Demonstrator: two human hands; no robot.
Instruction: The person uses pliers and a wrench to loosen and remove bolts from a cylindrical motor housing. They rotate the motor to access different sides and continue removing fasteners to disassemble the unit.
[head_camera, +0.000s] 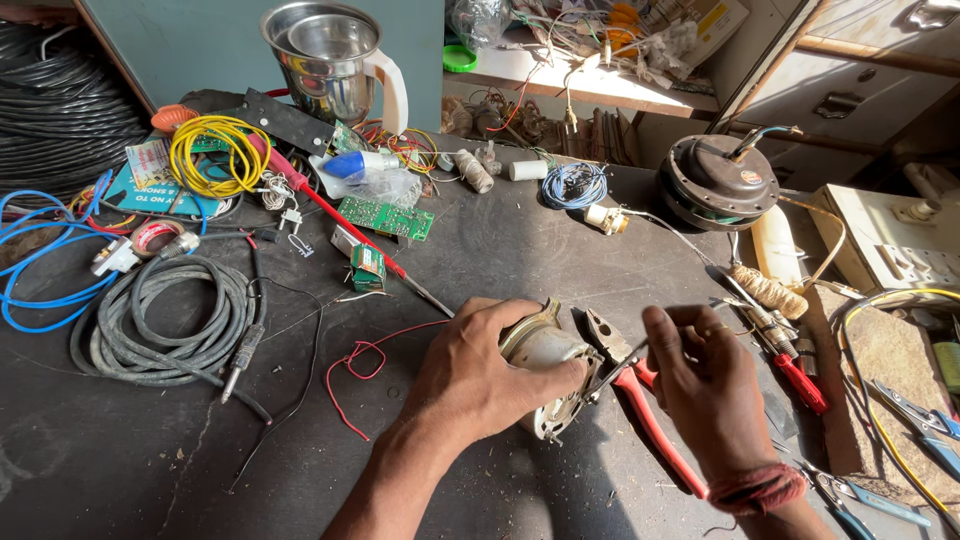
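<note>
**Hands on a small motor, bench buried in wire**

Motor first: a small round silver-grey metal motor housing (545, 365) sat on the dark workbench (500, 260), front and centre. The left hand (475, 375) was wrapped over its top and side, fingers closed around it. The right hand (705, 385) was pinched shut on a thin metal tool (615, 372), its tip touching the motor's edge. I couldn't tell what kind of tool it was. Red-handled pliers (645, 410) lay on the bench just beneath it, between the two hands.

Labels and packaging, since someone will ask:
- a small green rectangular box (368, 267) stood near a green circuit board (385, 218), both above the left hand
- a flat teal printed card (150, 185) lay at far left, partly under a yellow coil of wire (215, 155)
- a roll of red-and-white tape (155, 237) sat just below that card
- a round orange sticker (750, 177) was on a dark round fan motor (720, 180) at upper right
- a clear plastic bag held a blue-and-white plug (360, 165)

A grey coiled cable (165, 320) was at the left, a loose red wire (365, 360) near the left wrist, and a steel blender jar (335, 60) at the back.
</note>
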